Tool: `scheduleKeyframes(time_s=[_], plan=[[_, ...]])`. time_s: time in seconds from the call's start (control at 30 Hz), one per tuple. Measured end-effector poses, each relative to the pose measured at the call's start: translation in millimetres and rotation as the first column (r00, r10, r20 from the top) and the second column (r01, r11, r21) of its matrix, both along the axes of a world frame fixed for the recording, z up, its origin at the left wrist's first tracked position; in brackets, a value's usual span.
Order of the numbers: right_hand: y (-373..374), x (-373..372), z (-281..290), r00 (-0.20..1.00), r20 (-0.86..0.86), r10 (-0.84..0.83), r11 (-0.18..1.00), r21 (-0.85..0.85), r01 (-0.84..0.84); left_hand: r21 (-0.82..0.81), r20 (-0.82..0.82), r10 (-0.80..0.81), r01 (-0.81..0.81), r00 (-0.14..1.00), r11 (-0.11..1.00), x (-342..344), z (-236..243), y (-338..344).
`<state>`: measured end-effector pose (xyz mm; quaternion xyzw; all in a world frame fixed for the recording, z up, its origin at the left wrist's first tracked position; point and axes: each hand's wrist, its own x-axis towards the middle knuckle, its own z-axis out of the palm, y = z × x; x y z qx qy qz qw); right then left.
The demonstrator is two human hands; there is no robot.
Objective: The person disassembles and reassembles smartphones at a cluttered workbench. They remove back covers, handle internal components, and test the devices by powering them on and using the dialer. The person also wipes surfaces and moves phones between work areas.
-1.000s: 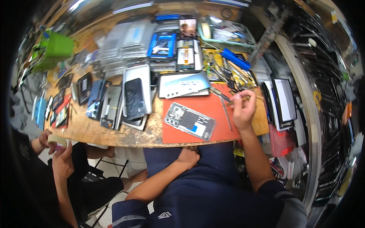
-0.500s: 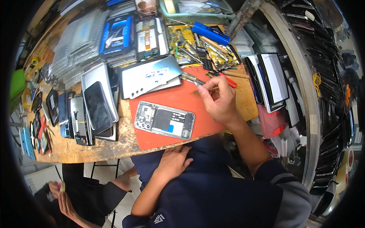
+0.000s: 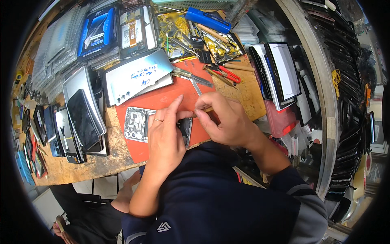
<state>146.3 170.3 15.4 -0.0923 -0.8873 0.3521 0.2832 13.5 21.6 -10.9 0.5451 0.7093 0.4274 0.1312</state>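
Observation:
An opened smartphone (image 3: 136,122), its camera rings and inner boards bare, lies on the red mat (image 3: 154,97). My left hand (image 3: 165,134) is over the middle of the phone with its fingers stretched and spread, hiding much of it. At the phone's right end, my right hand (image 3: 225,118) is closed in a pinch. A small brownish piece shows by those fingers, too hidden to name. Its fingertips are close to my left fingertips. Metal tweezers (image 3: 196,85) and a box cutter (image 3: 183,73) lie just beyond.
Red-handled pliers (image 3: 230,73) and screwdrivers (image 3: 221,76) lie right of the mat. Behind are tangled yellow wires (image 3: 166,24) and a blue cylinder (image 3: 208,20). Phones (image 3: 83,118) and a white panel (image 3: 130,79) stand left. A person's hand (image 3: 59,229) shows lower left.
My left hand has come up from my lap onto the phone. My right hand has moved nearer, away from the tools at the mat's far side. The whole view has shifted slightly.

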Motion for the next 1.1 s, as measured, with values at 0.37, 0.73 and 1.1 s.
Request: scheduleKeyframes(time_s=[0.37, 0.73, 1.1], plan=[[19, -17, 32, 0.937, 0.198, 0.289, 0.956, -0.11, -0.272, 0.044, 0.052, 0.023, -0.025, 0.998, 0.999, -3, -4, -2], [10, -16, 62, 0.829, 0.528, 0.186, 0.882, 0.282, -0.378, 0.014, 0.014, 0.012, -0.012, 1.0, 1.0, -3, -1, -5], [11, -17, 82, 0.728, 0.651, 0.216, 0.872, 0.207, -0.444, 0.202, -0.035, 0.119, -0.109, 0.992, 0.973, 2, -14, -4]])
